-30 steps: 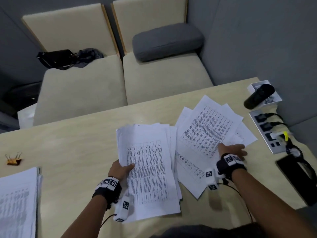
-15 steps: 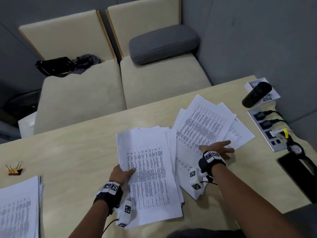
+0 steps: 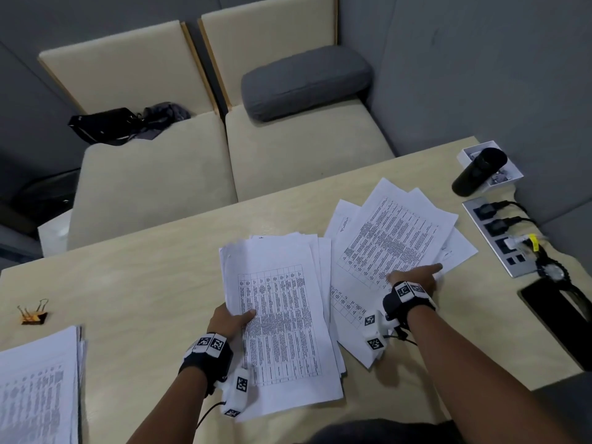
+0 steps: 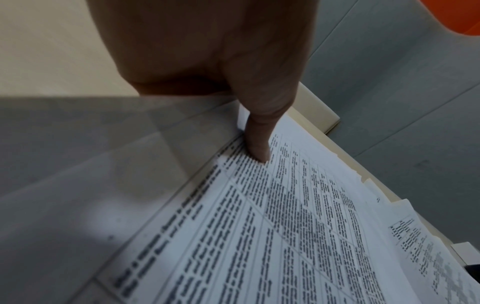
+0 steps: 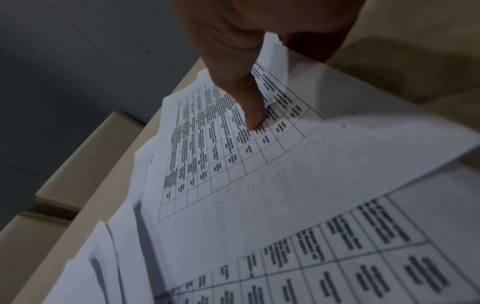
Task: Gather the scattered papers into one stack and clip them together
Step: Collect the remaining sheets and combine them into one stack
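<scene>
Two groups of papers remain unmerged on the tabletop (image 3: 134, 283): a rough stack (image 3: 282, 318) at centre, held at its left edge by the left hand (image 3: 229, 320), thumb on top and fingers tucked beneath; and a fanned spread (image 3: 394, 241) just beside it, pinned by the right hand (image 3: 413, 278) with its fingers flat and stretched out. Squaring, merging and clipping are judged still outstanding; the binder clip (image 3: 33, 314) lies untouched well to the left, near another pile (image 3: 38, 386). Compared with a second ago, the right hand has been moved inward along the spread; the left grip is unchanged.
</scene>
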{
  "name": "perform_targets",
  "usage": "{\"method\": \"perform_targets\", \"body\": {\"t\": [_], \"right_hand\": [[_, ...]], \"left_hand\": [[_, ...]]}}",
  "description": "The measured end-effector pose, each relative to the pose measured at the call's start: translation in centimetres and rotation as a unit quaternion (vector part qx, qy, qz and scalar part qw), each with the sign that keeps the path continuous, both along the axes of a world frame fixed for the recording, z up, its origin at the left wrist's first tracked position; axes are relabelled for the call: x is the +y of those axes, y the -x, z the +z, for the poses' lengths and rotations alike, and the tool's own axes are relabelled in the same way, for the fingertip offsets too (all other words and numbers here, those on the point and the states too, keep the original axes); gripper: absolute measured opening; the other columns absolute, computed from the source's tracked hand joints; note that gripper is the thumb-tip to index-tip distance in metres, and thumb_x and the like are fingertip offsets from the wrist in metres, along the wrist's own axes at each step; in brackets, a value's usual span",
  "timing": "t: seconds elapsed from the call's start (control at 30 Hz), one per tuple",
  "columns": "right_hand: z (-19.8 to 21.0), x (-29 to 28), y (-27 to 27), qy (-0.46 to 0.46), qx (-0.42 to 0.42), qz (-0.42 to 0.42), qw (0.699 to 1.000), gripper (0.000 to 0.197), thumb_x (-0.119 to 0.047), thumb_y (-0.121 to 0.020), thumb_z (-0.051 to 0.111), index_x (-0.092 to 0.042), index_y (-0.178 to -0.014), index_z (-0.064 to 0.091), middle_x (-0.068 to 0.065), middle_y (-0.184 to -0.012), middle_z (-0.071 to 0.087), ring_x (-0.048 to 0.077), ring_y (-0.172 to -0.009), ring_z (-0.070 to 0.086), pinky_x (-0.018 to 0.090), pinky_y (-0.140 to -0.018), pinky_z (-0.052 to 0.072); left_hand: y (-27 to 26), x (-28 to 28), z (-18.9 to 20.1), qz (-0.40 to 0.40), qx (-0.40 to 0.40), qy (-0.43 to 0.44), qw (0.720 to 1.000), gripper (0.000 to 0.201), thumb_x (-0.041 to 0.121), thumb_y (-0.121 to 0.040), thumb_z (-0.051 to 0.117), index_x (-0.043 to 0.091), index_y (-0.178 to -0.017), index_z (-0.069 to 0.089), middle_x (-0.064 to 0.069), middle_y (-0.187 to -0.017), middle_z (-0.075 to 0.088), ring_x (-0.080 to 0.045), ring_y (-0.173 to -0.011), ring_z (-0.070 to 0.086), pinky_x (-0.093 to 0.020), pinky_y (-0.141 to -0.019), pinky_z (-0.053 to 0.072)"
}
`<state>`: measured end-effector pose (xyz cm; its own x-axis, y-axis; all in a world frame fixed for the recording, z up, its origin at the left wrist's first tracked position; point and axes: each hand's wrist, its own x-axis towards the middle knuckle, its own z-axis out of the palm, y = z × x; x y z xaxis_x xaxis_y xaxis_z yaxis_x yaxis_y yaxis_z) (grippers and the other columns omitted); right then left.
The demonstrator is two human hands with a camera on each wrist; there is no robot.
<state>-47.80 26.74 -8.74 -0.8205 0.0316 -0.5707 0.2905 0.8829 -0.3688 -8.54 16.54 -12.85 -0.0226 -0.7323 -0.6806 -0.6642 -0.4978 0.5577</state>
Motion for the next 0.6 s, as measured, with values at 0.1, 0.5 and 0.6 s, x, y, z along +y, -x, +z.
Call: {"method": "perform_targets", "body": {"t": [0.1,0.5,0.6], "right_hand": [[0.9,0.0,-1.3,-0.049,-0.006,0.013,0.999,0.120,-0.033,-0.065,0.085,-0.009,-0.149,0.003,0.023,-0.153,0.013,0.044,-0.142,0.017,0.058,-0.111,0.025],[1.3,-0.5,-1.7,0.015,0.016,0.015,1.000,0.096,-0.011,-0.071,0.080,-0.011,-0.147,0.020,0.024,-0.141,0.040,0.042,-0.127,0.045,0.050,-0.103,0.041],[1.1,-0.4,-1.4,0.084,-0.007,0.021,0.996,0.069,-0.012,-0.067,0.081,-0.011,-0.127,0.049,0.019,-0.127,0.057,0.036,-0.111,0.059,0.041,-0.091,0.051]], "left_hand": [[0.1,0.1,0.2,-0.006,-0.002,-0.002,1.000,0.050,0.037,-0.067,0.084,0.010,-0.104,0.067,-0.011,-0.093,0.074,-0.030,-0.083,0.071,-0.047,-0.083,0.057],[0.8,0.4,1.2,-0.007,-0.009,0.010,1.000,0.039,0.032,-0.074,0.081,0.007,-0.101,0.067,-0.012,-0.090,0.074,-0.030,-0.082,0.071,-0.048,-0.081,0.058],[0.7,0.4,1.2,-0.007,-0.009,0.003,1.000,0.039,0.032,-0.073,0.082,0.009,-0.101,0.066,-0.012,-0.091,0.074,-0.031,-0.082,0.071,-0.049,-0.082,0.058]]}}
